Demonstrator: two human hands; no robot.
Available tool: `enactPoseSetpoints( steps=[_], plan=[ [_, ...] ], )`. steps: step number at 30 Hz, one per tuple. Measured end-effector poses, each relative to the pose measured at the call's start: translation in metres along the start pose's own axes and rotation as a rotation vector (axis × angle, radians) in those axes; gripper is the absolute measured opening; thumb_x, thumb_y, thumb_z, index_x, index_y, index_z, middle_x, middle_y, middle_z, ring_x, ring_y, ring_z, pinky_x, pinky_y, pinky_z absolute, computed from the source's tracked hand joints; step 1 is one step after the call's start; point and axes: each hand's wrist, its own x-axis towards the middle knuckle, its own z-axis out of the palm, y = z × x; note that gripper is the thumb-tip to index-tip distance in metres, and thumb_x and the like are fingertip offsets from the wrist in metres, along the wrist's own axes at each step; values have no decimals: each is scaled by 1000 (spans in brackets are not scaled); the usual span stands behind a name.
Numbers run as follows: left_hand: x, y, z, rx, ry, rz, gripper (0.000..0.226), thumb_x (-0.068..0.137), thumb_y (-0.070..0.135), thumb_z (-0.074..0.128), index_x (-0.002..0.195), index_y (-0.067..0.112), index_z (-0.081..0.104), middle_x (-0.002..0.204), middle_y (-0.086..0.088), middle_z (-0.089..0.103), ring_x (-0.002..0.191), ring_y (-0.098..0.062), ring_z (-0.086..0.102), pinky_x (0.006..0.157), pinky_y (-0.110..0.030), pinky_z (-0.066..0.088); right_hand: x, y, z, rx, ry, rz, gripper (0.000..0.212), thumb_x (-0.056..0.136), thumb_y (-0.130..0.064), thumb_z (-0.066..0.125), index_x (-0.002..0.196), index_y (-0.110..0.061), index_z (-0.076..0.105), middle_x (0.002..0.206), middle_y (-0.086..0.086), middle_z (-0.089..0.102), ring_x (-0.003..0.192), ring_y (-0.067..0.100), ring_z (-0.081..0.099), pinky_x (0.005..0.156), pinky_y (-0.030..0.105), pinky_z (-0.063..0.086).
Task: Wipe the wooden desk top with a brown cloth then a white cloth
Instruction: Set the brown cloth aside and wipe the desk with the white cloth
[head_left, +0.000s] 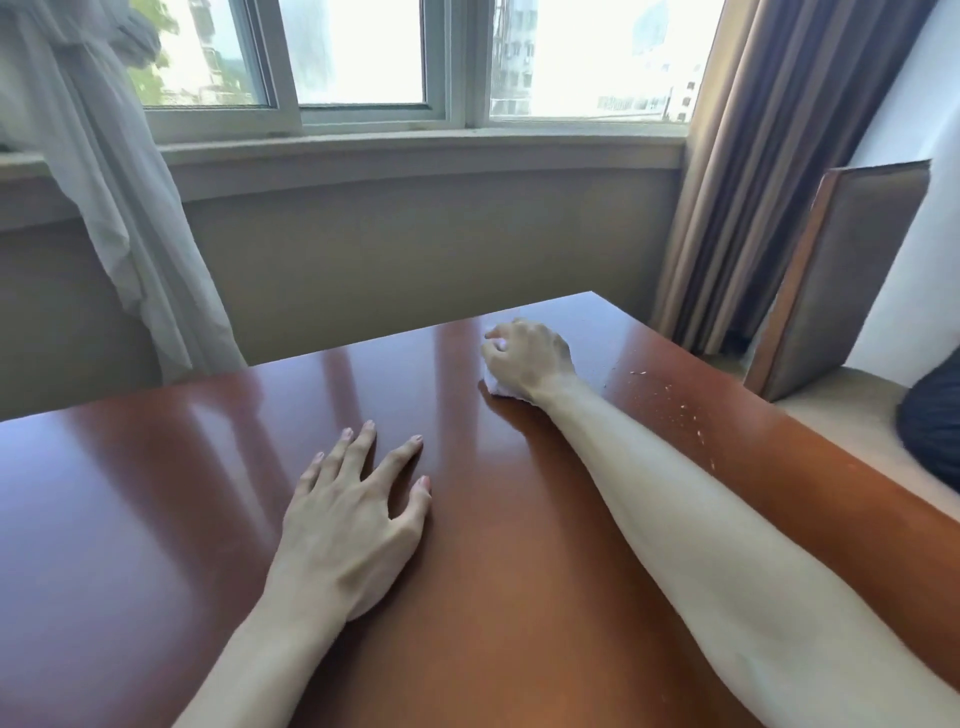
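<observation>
Right hand (527, 358) is out at one o'clock on the wooden desk top (156, 493), fingers curled down over a bunched white cloth (500, 387) pressed to the wood near the far edge. Left hand (353, 514) lies flat at six o'clock, fingers spread and straight, holding nothing. Pale crumbs (675, 402) are scattered at three o'clock of the cloth, beside the right forearm.

Two bare forearms, no sleeves in view, left hand (345, 525) with short nails, right hand (530, 358) without rings
</observation>
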Motion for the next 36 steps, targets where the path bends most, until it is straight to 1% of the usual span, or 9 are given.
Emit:
enactPoseSetpoints(
  steps=[5, 9, 14, 18, 23, 27, 32, 34, 36],
  plan=[
    [-1, -2, 2, 3, -11, 9, 57, 99, 60, 27, 155, 50, 23, 169, 1, 12, 155, -16, 5, 126, -38, 4, -131, -10, -23, 28, -19, -64, 41, 96, -29, 46, 131, -33, 67, 120, -2, 64, 107, 30, 63, 86, 38, 48],
    [0, -2, -1, 15, -22, 25, 57, 100, 59, 26, 155, 46, 27, 168, -3, 15, 155, -20, 8, 126, -41, 6, -232, -19, -46, 42, 7, -117, 40, 92, -31, 50, 130, -36, 64, 126, -12, 63, 115, 18, 60, 88, 35, 51],
    [-7, 0, -1, 24, -43, 34, 58, 101, 57, 24, 157, 44, 24, 169, -6, 12, 156, -21, 7, 126, -43, 3, -283, -19, -59, 71, 2, -115, 42, 88, -32, 51, 128, -39, 64, 128, -19, 63, 119, 10, 56, 90, 35, 54],
    [-7, 0, -1, 28, -33, 41, 57, 101, 55, 24, 157, 43, 23, 169, -5, 11, 156, -21, 6, 126, -43, 2, -248, -21, -53, 88, -14, -81, 38, 90, -29, 53, 124, -39, 68, 127, -17, 64, 116, 15, 60, 90, 34, 50],
    [-6, 4, -1, 32, 4, 50, 56, 101, 54, 27, 156, 45, 25, 168, -5, 14, 155, -21, 8, 126, -42, 5, -144, -27, -28, 8, 53, -13, 36, 95, -27, 50, 126, -30, 70, 120, -1, 65, 107, 33, 64, 83, 37, 47],
    [-5, 3, 1, 42, 45, 24, 64, 95, 62, 19, 156, 45, 22, 168, 1, 14, 155, -15, 7, 126, -36, 4, -62, -82, 17, 70, -9, -163, 35, 93, -28, 51, 120, -25, 73, 121, 2, 67, 110, 31, 63, 89, 38, 48],
    [-4, 2, 0, 47, 57, -4, 72, 88, 66, 12, 157, 46, 17, 169, 10, 8, 154, -7, 0, 124, -29, -2, 10, -124, 41, 119, -214, -443, 26, 92, -39, 56, 110, -40, 76, 118, -11, 70, 113, 21, 62, 95, 35, 48],
    [-4, 1, 0, 42, 64, -11, 72, 88, 68, 12, 157, 48, 15, 168, 14, 4, 154, -4, -3, 123, -27, -3, 39, -110, 42, 97, -190, -435, 27, 90, -42, 57, 108, -41, 76, 117, -11, 71, 112, 21, 62, 94, 34, 49],
    [-4, 1, 1, 35, 56, -16, 72, 87, 69, 10, 156, 50, 13, 168, 17, 2, 153, -1, -6, 123, -26, -5, 68, -79, 42, 82, -128, -321, 31, 84, -44, 54, 105, -41, 76, 114, -11, 73, 109, 24, 65, 88, 32, 50]
  ],
)
